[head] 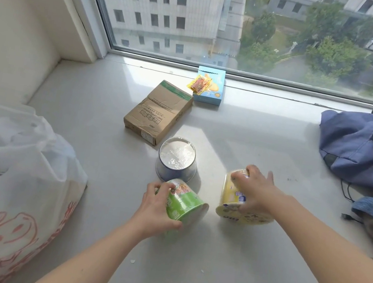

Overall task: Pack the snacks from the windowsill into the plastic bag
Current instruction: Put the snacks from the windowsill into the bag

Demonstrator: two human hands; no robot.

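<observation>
Both cups gripped, bag waiting on the left.
The plastic bag (20, 199) slumps open at the windowsill's (255, 141) left end. My left hand (156, 208) curls round the tipped green cup (182, 203); my right hand (256, 191) clasps the yellow cup (232, 199). I'd carry green leftward first, clear of the silver cup (176, 159) just behind; bare sill lies between.

A green cup (183, 205) with white rim at 6 o'clock; a pale yellow cup (232, 194) at 5. A silvery cup (175, 162) just toward 12, then a brown cardboard box (158, 111) with green band, a light blue box (211, 91), an orange-yellow sachet (199, 84). A white plastic bag (18, 211), red-orange cartoon outlines, at 8. Blue cloth (366, 148) at 3.
</observation>
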